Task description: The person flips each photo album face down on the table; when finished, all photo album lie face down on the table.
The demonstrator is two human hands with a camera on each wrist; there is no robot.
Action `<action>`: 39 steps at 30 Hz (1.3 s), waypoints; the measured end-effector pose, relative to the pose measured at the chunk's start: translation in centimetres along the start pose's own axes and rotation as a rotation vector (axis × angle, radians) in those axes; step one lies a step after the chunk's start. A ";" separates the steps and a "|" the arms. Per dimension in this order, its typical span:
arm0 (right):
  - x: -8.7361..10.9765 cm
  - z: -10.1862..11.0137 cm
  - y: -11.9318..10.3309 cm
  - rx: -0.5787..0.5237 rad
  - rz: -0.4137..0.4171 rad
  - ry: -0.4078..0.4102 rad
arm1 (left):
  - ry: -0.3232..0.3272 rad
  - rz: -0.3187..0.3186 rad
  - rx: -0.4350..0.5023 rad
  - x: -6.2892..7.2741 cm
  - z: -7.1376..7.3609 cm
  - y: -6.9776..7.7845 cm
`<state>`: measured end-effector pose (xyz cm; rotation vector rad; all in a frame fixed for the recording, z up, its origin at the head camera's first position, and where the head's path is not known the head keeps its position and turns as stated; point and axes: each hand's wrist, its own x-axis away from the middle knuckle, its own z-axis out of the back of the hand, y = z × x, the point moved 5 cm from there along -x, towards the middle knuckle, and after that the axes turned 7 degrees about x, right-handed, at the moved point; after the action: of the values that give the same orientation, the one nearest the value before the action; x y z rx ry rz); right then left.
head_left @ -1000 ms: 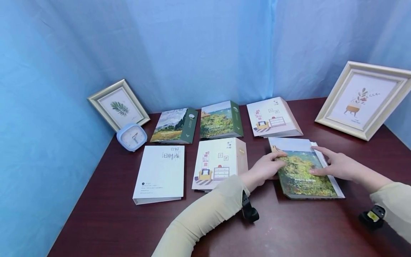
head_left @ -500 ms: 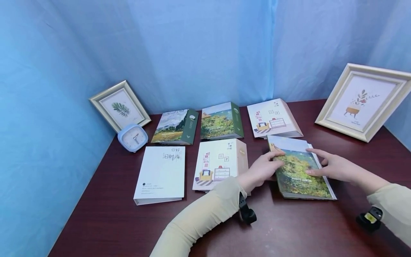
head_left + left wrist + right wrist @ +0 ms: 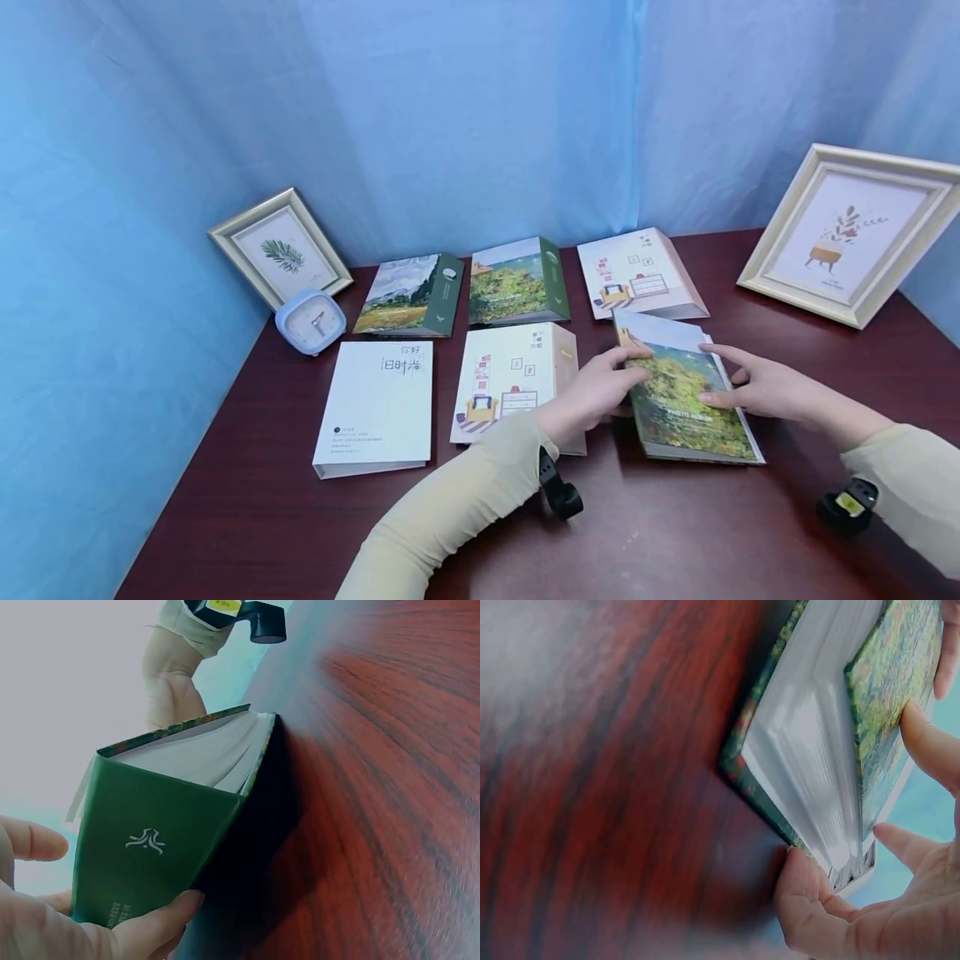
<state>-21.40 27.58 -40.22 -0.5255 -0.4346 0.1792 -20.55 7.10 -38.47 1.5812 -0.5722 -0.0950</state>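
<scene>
Head view: garden-print photo album (image 3: 686,412) at front right of the dark wood table (image 3: 637,542), just beside the armchair-print album (image 3: 498,375). Left hand (image 3: 592,387) pinches its green spine (image 3: 142,832) side; right hand (image 3: 765,387) pinches the opening side, thumb on front cover, fingers beneath. Gripped both sides, probably to stop covers gaping and loose pages fanning. Can't tell whether it touches the table.

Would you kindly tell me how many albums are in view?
6, left to right. Back row: mountain album, garden album, armchair album. Front row: white album, second armchair album, and the held album between left hand and right hand.
</scene>
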 end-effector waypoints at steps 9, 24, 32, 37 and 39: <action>0.0 -0.6 -1.1 -0.184 0.022 -0.085 | -0.080 -0.027 -0.084 1.0 0.7 1.2; -0.5 -1.3 -2.2 -0.359 0.016 -0.150 | -0.082 -0.016 -0.149 2.1 1.3 2.5; -0.8 -1.8 -3.1 -0.385 0.064 -0.127 | -0.083 -0.035 -0.269 2.7 2.0 3.5; -1.0 -2.0 -3.9 -0.326 0.119 -0.061 | -0.070 -0.067 -0.395 3.2 2.3 4.3; -1.1 -1.9 -4.3 -0.242 0.148 -0.014 | -0.063 -0.075 -0.448 3.3 2.4 4.5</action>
<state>-21.24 22.75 -39.86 -0.7955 -0.4340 0.2743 -19.96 3.65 -33.54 1.1662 -0.4990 -0.3093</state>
